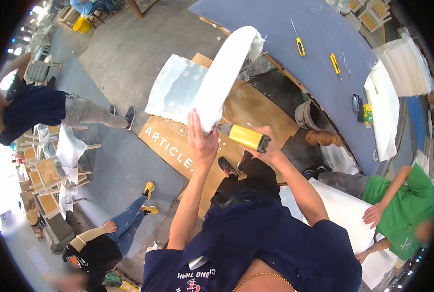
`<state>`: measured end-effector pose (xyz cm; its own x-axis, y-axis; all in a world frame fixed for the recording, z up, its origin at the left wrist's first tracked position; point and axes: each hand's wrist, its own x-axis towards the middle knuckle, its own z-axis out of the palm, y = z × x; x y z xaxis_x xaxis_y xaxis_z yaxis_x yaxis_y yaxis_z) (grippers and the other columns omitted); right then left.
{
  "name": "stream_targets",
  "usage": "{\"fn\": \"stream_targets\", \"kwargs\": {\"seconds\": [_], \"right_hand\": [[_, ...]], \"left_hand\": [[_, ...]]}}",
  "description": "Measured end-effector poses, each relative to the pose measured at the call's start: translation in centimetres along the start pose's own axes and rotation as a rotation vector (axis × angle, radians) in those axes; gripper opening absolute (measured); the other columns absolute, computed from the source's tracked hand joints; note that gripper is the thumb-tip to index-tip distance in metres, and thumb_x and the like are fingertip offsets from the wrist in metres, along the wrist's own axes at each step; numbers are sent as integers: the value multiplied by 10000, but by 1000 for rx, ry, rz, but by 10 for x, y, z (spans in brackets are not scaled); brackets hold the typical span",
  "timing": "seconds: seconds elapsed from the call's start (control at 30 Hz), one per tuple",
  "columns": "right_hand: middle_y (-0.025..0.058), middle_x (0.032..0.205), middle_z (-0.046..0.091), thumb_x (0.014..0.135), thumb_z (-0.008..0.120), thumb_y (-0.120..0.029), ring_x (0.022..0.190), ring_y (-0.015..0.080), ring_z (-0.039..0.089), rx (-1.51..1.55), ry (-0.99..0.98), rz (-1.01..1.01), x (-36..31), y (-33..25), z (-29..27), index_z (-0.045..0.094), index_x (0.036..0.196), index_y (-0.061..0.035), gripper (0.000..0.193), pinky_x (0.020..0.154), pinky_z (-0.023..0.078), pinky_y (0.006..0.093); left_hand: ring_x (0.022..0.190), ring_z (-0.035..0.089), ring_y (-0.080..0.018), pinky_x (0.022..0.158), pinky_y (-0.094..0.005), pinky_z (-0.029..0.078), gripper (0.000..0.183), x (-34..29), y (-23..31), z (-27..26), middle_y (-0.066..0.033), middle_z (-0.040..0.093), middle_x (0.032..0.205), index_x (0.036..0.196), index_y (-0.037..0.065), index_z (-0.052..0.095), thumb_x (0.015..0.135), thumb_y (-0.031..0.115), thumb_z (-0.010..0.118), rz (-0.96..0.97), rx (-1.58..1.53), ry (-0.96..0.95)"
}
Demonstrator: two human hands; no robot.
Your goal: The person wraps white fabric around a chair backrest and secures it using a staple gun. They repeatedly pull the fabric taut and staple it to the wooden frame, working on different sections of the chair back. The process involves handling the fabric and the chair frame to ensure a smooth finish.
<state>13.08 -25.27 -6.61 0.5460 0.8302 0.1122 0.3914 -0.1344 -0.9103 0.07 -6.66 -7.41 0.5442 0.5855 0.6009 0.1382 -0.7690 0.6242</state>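
Observation:
My left hand (202, 143) grips the near end of a long, curved piece covered in white cloth (224, 73), with the fingers along its side. The far end of this piece shows frayed, bunched cloth beside the table edge. In my right hand (270, 146) is a yellow staple gun (246, 137) with a black end cap. Its nose points left, close to the near end of the white piece. Whether the nose touches the cloth I cannot tell.
A blue-grey table (275, 24) holds a yellow-handled screwdriver (300, 46), another yellow-handled tool (334, 64), a black phone-like object (357, 107) and a white covered piece (383, 112). Printed cardboard (163, 146) lies below my hands. A person in green (394, 214) handles white sheeting at right.

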Motion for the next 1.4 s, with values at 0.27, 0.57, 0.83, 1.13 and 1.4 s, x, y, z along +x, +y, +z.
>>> {"fn": "stream_targets", "kwargs": {"seconds": [0.27, 0.57, 0.83, 1.13, 1.4], "right_hand": [[238, 1127, 666, 735, 863, -328, 1107, 330, 641, -281, 420, 528, -3, 167, -193, 578, 1227, 59, 688, 966, 489, 432], [309, 1299, 597, 795, 679, -99, 1218, 457, 573, -755, 402, 700, 48, 372, -388, 354, 1519, -20, 798, 1038, 459, 484], [275, 1356, 571, 846, 674, -123, 1253, 424, 555, -708, 683, 226, 73, 288, -268, 543, 1333, 78, 544, 1090, 414, 480], [53, 973, 696, 974, 682, -236, 924, 107, 617, 861, 35, 337, 73, 15, 37, 702, 1037, 26, 271, 847, 492, 281], [-32, 840, 570, 1002, 669, -213, 789, 41, 474, 711, 340, 316, 65, -15, 78, 588, 877, -26, 239, 703, 395, 220]], "left_hand": [[1299, 540, -400, 1057, -451, 462, 835, 52, 24, 7, -222, 553, 1407, 1440, 18, 482, 654, -64, 751, -62, 290, -195], [1188, 645, -388, 978, -419, 536, 740, 72, 35, 64, -203, 656, 1289, 1351, 6, 570, 631, -111, 699, -21, 313, 75], [1148, 654, -374, 928, -420, 565, 770, 43, 23, 39, -187, 640, 1300, 1339, 15, 558, 602, -42, 771, -2, 374, 2], [1389, 469, -363, 1152, -464, 396, 907, 67, 30, -11, -214, 480, 1496, 1451, -31, 446, 644, 71, 847, 114, 291, -465], [1365, 489, -431, 1119, -529, 420, 719, 46, 6, 6, -196, 547, 1446, 1363, -39, 567, 686, 37, 799, 214, 157, -316]]}}
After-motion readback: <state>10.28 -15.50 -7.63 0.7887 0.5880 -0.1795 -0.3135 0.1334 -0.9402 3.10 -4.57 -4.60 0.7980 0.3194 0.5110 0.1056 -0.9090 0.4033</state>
